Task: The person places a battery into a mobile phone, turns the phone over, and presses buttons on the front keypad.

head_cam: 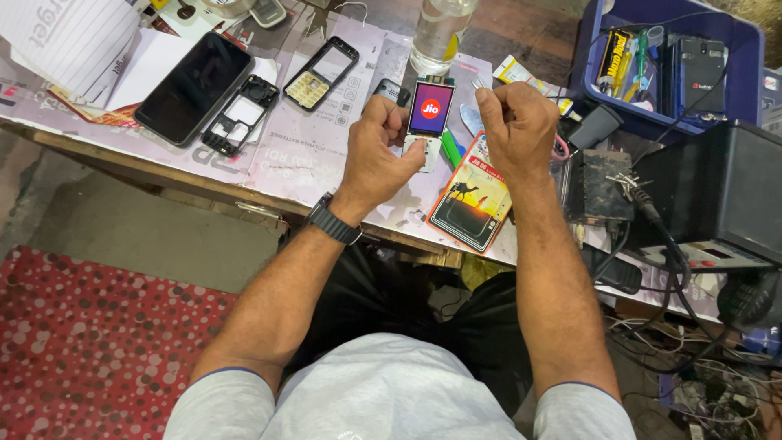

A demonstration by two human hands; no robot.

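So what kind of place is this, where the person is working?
Most likely a small mobile phone repair bench. The left hand holds a bare phone board with its screen lit, empty phone housings lie on the worktable, and a blue tray holds tools and batteries.

Smartphone (pixel 192 87) left of phone frame (pixel 241 115), both on table (pixel 314 159)

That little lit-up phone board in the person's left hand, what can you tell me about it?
The bare phone board is a small, casing-less unit: a glowing screen showing a round red logo on a purple-pink ground, with a pale keypad section below. It stands nearly upright above the table, pinched at its lower end by the left hand. The right hand is beside it, holding slim metal tweezers and not touching the board.
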